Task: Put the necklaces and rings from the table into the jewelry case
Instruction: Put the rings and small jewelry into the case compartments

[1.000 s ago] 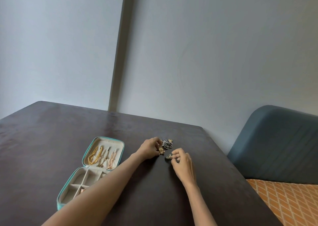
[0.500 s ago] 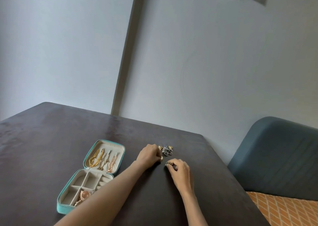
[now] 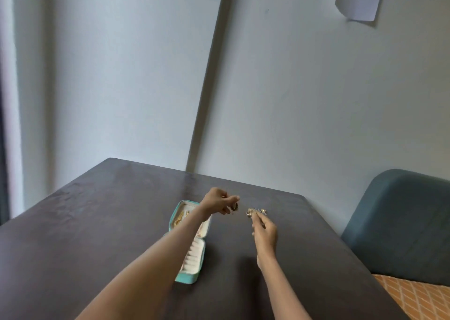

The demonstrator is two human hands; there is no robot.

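Our left hand [image 3: 217,203], raised above the dark table [image 3: 97,222], pinches a small dark ring [image 3: 234,207]. Our right hand [image 3: 264,229] pinches at the cluster of metal rings [image 3: 256,211] ahead. The open teal jewelry case [image 3: 188,278] lies under the left forearm.

Open teal zip jewelry case [image 3: 188,277] on dark wooden desk [image 3: 85,234], partly behind left forearm. Small heap of metal rings [image 3: 257,212] right of it, near desk's far edge. Blue upholstered chair [image 3: 399,222] right of desk. Left hand [image 3: 216,204] over case's far end, possibly holding a ring.
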